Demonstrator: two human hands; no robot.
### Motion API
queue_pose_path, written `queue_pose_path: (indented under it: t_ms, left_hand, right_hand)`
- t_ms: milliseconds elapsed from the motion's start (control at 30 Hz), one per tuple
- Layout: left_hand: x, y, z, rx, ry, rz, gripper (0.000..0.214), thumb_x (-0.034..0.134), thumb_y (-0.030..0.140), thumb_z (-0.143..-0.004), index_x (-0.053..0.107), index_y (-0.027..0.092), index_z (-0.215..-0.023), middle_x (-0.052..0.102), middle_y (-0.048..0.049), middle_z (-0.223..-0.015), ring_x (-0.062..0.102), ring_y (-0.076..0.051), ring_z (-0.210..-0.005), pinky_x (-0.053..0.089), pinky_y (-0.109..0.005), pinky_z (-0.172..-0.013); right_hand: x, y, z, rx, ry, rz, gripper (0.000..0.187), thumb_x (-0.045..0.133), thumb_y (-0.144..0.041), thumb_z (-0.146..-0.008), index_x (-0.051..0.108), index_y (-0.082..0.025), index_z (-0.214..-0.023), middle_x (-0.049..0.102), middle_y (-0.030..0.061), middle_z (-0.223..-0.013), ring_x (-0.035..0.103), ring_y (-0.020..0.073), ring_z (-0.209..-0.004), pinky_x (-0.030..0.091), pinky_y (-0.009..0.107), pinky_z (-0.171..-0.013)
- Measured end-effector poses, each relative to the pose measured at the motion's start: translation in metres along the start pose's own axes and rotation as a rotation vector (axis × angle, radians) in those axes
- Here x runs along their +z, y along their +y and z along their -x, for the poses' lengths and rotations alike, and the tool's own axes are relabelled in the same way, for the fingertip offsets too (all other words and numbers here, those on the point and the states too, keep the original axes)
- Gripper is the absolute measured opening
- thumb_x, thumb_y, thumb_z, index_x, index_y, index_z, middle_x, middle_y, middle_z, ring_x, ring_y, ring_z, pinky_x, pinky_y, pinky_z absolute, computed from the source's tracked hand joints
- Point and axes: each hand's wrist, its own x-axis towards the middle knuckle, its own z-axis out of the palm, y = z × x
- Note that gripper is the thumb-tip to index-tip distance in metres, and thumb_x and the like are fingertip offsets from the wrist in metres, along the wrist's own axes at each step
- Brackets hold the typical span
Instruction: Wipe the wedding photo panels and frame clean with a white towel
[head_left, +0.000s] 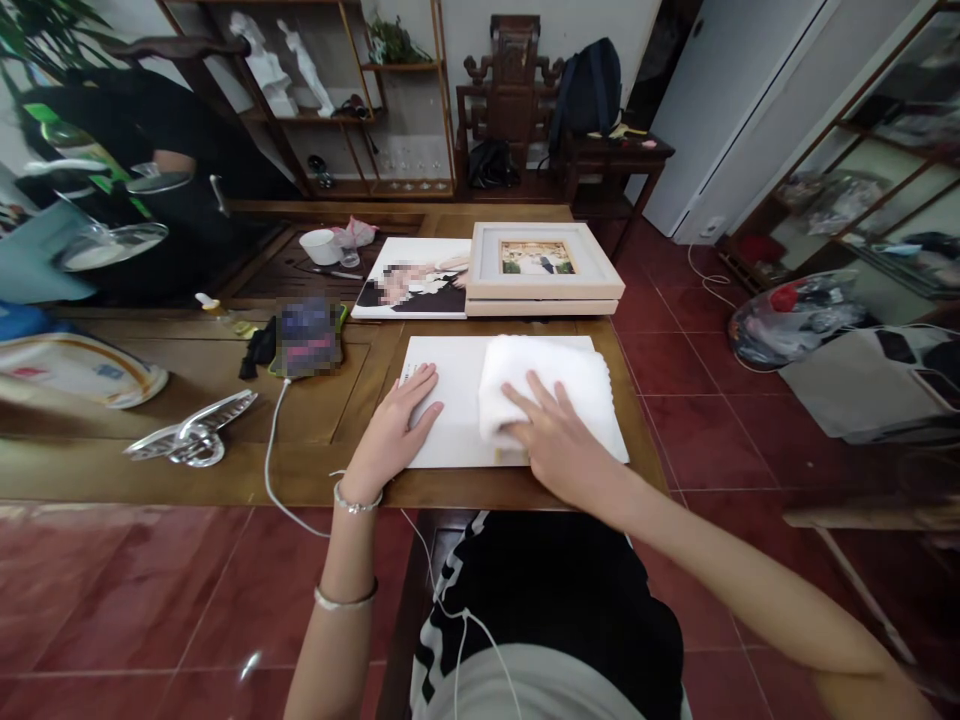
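Observation:
A white rectangular board point(457, 420) lies on the wooden table near its front edge. My left hand point(401, 410) rests on the board's left part, open, with its fingers stretched out and the thumb apart. A fluffy white cloth point(574, 365) covers much of the board's right part. On top of this cloth, my right hand point(555, 435) presses with spread fingers; the cloth's lower edge by the thumb is blurred. Just behind the board are a pale wooden picture frame point(600, 275), stacked on another frame, and a photo panel point(375, 300).
Left of the board lie a phone-like device point(309, 338), its white cable point(270, 450) and a shiny silver winged object point(191, 430). Further back stand a white cup point(320, 247) and a small clear cup point(349, 250). A person in dark clothing point(217, 150) is at the far left.

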Motion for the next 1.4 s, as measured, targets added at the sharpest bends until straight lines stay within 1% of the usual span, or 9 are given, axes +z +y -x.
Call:
queue_pose_path:
  t_ms: [133,267,400,600,733,867,1167,1267,1400]
  left_hand:
    - [-0.001,0.000,0.000,0.003,0.006,0.002,0.047,0.047,0.036,-0.092,0.051,0.016,-0.134,0.045,-0.0115,-0.145,0.036,-0.024,-0.138,0.024,-0.047,-0.116]
    - [-0.001,0.001,0.001,0.003,0.004,-0.002,0.046,0.046,0.036,-0.092,0.051,0.017,-0.134,0.044,-0.0111,-0.145,0.036,-0.024,-0.138,0.024,-0.047,-0.116]
    - [-0.001,0.001,0.000,0.005,0.004,-0.003,0.045,0.046,0.036,-0.092,0.051,0.019,-0.134,0.045,-0.0101,-0.145,0.036,-0.024,-0.138,0.024,-0.048,-0.116]
    - [-0.001,0.000,0.001,0.014,0.006,0.002,0.046,0.047,0.035,-0.092,0.051,0.016,-0.134,0.045,-0.0118,-0.145,0.036,-0.024,-0.138,0.024,-0.048,-0.116]
    - [-0.001,-0.001,0.001,0.011,0.001,-0.001,0.046,0.046,0.035,-0.093,0.051,0.015,-0.135,0.045,-0.0114,-0.145,0.036,-0.024,-0.138,0.023,-0.047,-0.116]
    - [-0.001,-0.001,0.001,0.020,-0.006,-0.014,0.047,0.045,0.034,-0.093,0.050,0.012,-0.135,0.044,-0.0127,-0.145,0.035,-0.024,-0.138,0.024,-0.046,-0.116]
    - [0.000,-0.003,0.001,0.081,-0.028,-0.088,0.046,0.033,0.027,-0.097,0.045,0.014,-0.139,0.041,-0.0120,-0.148,0.031,-0.023,-0.140,0.024,-0.047,-0.116]
    - [0.001,-0.005,0.001,0.081,-0.015,-0.058,0.045,0.031,0.026,-0.097,0.048,0.014,-0.137,0.042,-0.0120,-0.147,0.032,-0.022,-0.140,0.024,-0.047,-0.116]
    - [0.001,-0.006,0.001,0.078,-0.011,-0.035,0.045,0.030,0.025,-0.097,0.049,0.014,-0.136,0.043,-0.0130,-0.147,0.032,-0.023,-0.140,0.023,-0.048,-0.116]
  right_hand:
    - [0.003,-0.027,0.038,-0.085,-0.054,-0.020,0.047,0.046,0.002,-0.076,0.068,-0.020,-0.111,0.032,0.0128,-0.152,0.014,0.0447,-0.140,0.023,0.070,-0.107]
    - [0.001,-0.031,0.053,-0.139,-0.087,-0.056,0.046,0.048,0.003,-0.071,0.069,-0.019,-0.106,0.029,0.0114,-0.153,0.011,0.0427,-0.141,0.021,0.068,-0.109]
    - [-0.005,-0.015,0.036,-0.121,-0.084,-0.075,0.060,0.043,0.007,-0.067,0.065,-0.020,-0.116,0.032,0.0094,-0.152,0.011,0.0385,-0.142,0.024,0.065,-0.110]
    - [-0.006,0.017,-0.020,-0.012,-0.002,-0.039,0.064,0.040,0.007,-0.066,0.058,-0.015,-0.123,0.037,0.0118,-0.150,0.017,0.0389,-0.141,0.024,0.066,-0.108]
    - [-0.008,0.027,-0.044,0.017,-0.023,-0.048,0.067,0.043,0.006,-0.066,0.055,-0.015,-0.128,0.036,0.0116,-0.150,0.021,0.0401,-0.140,0.024,0.066,-0.107]
    - [-0.003,0.021,-0.035,-0.048,-0.013,0.034,0.059,0.043,0.007,-0.070,0.061,-0.014,-0.122,0.039,0.0134,-0.148,0.018,0.0407,-0.141,0.022,0.066,-0.108]
    - [-0.011,-0.037,0.034,-0.292,-0.083,0.005,0.027,0.050,-0.006,-0.083,0.070,-0.017,-0.099,0.040,0.0132,-0.147,0.020,0.0445,-0.139,0.023,0.067,-0.108]
    - [-0.012,-0.038,0.034,-0.299,-0.090,-0.043,0.030,0.052,-0.004,-0.079,0.069,-0.019,-0.100,0.043,0.0109,-0.146,0.022,0.0418,-0.139,0.024,0.065,-0.109]
    - [-0.005,-0.020,0.008,-0.234,-0.038,-0.031,0.042,0.047,0.001,-0.077,0.068,-0.019,-0.108,0.045,0.0100,-0.144,0.026,0.0390,-0.139,0.027,0.063,-0.108]
